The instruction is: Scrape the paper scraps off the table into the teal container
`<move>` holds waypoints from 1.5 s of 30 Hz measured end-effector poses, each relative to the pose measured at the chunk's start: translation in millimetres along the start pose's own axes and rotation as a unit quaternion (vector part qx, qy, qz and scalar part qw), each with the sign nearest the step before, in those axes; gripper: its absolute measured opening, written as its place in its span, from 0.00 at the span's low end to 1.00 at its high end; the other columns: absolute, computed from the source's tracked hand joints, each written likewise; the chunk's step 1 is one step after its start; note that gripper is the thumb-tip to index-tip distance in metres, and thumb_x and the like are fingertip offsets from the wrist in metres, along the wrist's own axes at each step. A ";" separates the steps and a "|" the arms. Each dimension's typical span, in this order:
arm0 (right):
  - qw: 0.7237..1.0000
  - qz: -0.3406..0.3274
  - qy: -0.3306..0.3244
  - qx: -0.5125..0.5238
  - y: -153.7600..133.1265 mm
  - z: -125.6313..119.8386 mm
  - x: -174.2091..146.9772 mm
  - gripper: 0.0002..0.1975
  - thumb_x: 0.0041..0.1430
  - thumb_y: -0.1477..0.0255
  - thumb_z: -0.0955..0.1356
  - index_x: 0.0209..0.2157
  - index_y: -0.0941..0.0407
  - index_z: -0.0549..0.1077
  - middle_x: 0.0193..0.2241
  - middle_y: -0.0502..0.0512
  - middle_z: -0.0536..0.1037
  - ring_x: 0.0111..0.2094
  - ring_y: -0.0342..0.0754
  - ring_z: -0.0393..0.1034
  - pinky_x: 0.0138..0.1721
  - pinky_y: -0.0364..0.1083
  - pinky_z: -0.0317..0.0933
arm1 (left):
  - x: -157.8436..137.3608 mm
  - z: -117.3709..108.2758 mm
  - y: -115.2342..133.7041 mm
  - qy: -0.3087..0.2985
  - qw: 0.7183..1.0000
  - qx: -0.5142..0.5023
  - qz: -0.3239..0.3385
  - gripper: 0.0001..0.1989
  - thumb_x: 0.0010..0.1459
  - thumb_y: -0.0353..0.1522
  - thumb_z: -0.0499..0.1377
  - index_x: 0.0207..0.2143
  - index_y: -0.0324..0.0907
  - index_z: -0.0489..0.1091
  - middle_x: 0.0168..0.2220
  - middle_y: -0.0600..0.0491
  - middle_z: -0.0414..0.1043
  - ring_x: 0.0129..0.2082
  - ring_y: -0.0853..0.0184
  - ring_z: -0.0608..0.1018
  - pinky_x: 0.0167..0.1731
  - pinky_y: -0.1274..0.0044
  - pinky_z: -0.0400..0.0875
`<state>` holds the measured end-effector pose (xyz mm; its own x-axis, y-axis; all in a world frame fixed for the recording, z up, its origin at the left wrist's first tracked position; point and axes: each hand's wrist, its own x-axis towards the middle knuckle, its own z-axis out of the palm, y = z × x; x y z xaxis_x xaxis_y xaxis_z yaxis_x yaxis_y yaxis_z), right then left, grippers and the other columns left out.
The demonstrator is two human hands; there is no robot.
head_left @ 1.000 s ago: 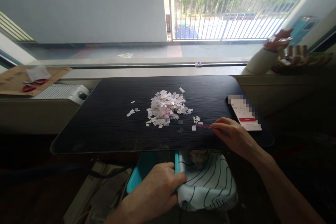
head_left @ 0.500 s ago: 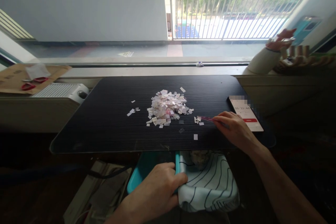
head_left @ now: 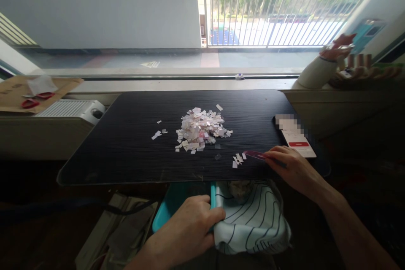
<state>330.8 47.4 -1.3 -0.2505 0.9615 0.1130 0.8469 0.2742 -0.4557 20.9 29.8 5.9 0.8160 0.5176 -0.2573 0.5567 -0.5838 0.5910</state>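
Here, the right hand [head_left: 292, 166] grasps a half-hidden pink strip [head_left: 255, 155], left hand [head_left: 194, 223] teal rim [head_left: 213, 196].

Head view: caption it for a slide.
The right hand holds a pink strip beside white scraps on a black table.

The counter [head_left: 120, 147] is black, the paper scraps [head_left: 200, 126] whitish and pinkish, the tool [head_left: 255, 155] pink-purple, the tub [head_left: 163, 213] turquoise, the liner [head_left: 249, 225] pale with dark stripes.

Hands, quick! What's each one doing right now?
Left hand: closed, gripping the rim of the teal bin.
Right hand: closed, holding a thin pink tool.
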 end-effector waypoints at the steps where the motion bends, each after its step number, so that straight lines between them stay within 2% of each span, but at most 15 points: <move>1: 1.000 -0.004 -0.008 0.004 -2.0 0.0 -2.3 0.10 0.66 0.70 0.63 0.39 0.55 0.77 0.35 0.56 0.76 0.38 0.51 0.69 0.40 0.51 0.64 | -0.3 -0.2 0.4 0.000 1.000 0.001 -0.001 0.04 0.57 0.29 0.59 0.30 0.43 0.65 0.26 0.56 0.67 0.30 0.65 0.71 0.28 0.78 0.60; 6: 0.997 -0.027 -0.060 0.049 -14.2 -4.3 -10.1 0.09 0.66 0.70 0.64 0.38 0.53 0.77 0.36 0.54 0.76 0.39 0.49 0.69 0.41 0.48 0.64 | -0.2 1.7 1.1 0.002 1.000 -0.004 -0.002 0.04 0.58 0.29 0.59 0.31 0.43 0.66 0.28 0.56 0.69 0.31 0.65 0.71 0.29 0.78 0.60; 13: 0.999 -0.017 -0.016 0.028 -5.6 3.9 3.1 0.10 0.66 0.71 0.63 0.39 0.55 0.77 0.35 0.55 0.76 0.37 0.49 0.69 0.39 0.48 0.63 | -0.4 5.0 -1.4 0.013 1.000 0.006 0.004 0.05 0.56 0.29 0.60 0.30 0.43 0.65 0.27 0.56 0.68 0.30 0.66 0.71 0.28 0.78 0.59; 21: 0.994 -0.030 -0.085 0.055 -21.0 -6.3 -9.6 0.09 0.65 0.72 0.64 0.38 0.53 0.77 0.34 0.53 0.75 0.37 0.48 0.69 0.39 0.47 0.63 | 0.6 3.7 -0.7 0.012 1.000 -0.005 0.001 0.04 0.56 0.29 0.60 0.30 0.42 0.66 0.28 0.55 0.69 0.31 0.65 0.72 0.28 0.78 0.61; 27: 0.998 0.004 -0.031 0.052 -12.8 3.3 1.9 0.10 0.66 0.71 0.63 0.40 0.55 0.77 0.35 0.55 0.75 0.36 0.49 0.69 0.38 0.47 0.63 | 0.7 3.5 -0.7 0.013 1.000 0.000 0.006 0.05 0.56 0.30 0.60 0.30 0.42 0.66 0.27 0.55 0.69 0.30 0.65 0.72 0.28 0.79 0.61; 35: 0.991 -0.029 -0.107 0.074 -18.5 -1.4 -15.2 0.10 0.66 0.69 0.64 0.39 0.51 0.77 0.36 0.53 0.75 0.38 0.48 0.69 0.41 0.47 0.64 | 1.3 2.2 1.3 0.010 1.000 0.003 0.007 0.05 0.56 0.30 0.61 0.30 0.42 0.66 0.28 0.55 0.70 0.31 0.65 0.72 0.28 0.78 0.61; 40: 0.993 0.003 -0.086 0.076 -14.9 -1.7 -27.3 0.11 0.67 0.67 0.63 0.39 0.52 0.77 0.35 0.54 0.75 0.37 0.48 0.69 0.39 0.47 0.64 | 1.3 -0.1 0.7 0.014 1.000 0.010 0.012 0.05 0.57 0.32 0.61 0.30 0.43 0.66 0.28 0.55 0.71 0.30 0.64 0.72 0.29 0.78 0.61; 43: 0.990 -0.001 -0.108 0.091 -18.1 -0.2 -27.9 0.11 0.67 0.66 0.63 0.38 0.51 0.76 0.35 0.53 0.74 0.38 0.47 0.69 0.39 0.45 0.64 | 2.6 1.2 2.5 0.011 0.999 0.030 0.021 0.05 0.56 0.31 0.61 0.30 0.42 0.66 0.28 0.55 0.71 0.30 0.65 0.73 0.28 0.78 0.61; 45: 0.992 -0.007 -0.086 0.093 -22.0 2.7 -21.3 0.11 0.67 0.66 0.62 0.39 0.51 0.76 0.36 0.52 0.74 0.38 0.47 0.69 0.39 0.45 0.63 | 5.1 4.2 5.2 0.007 0.998 0.057 0.040 0.07 0.57 0.32 0.61 0.29 0.42 0.66 0.27 0.54 0.71 0.29 0.65 0.73 0.28 0.77 0.62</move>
<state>316.2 20.9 4.0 -0.3517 0.9358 -0.0248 0.7461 0.2641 -0.6112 28.6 26.8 4.4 0.8569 0.4746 -0.2012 0.5042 -0.6905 0.5186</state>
